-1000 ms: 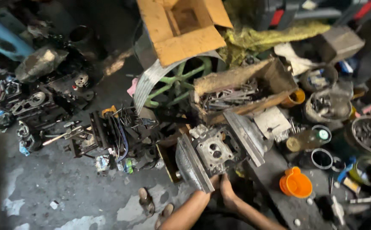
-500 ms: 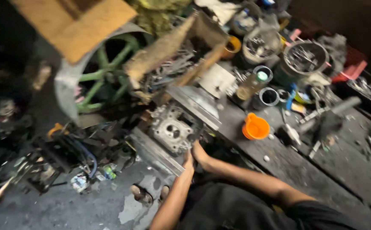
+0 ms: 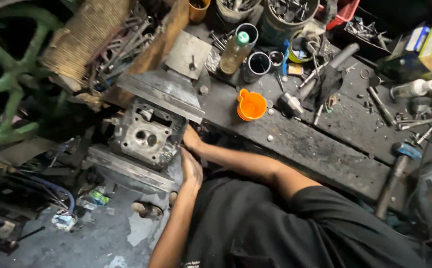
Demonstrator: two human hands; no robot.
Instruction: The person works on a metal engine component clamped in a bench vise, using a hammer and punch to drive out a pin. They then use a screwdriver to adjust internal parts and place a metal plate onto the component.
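1. The grey cast-metal engine block with two round ports sits clamped between two steel vise plates at the left edge of the dark wooden workbench.
2. The left hand lies flat against its side, fingers extended; the right hand curls around its corner.
3. Its greasy, sharp-edged faces could let a palm slip or get pinched.
4. The orange plastic cup stands near the bench edge; a nudge could tip it.
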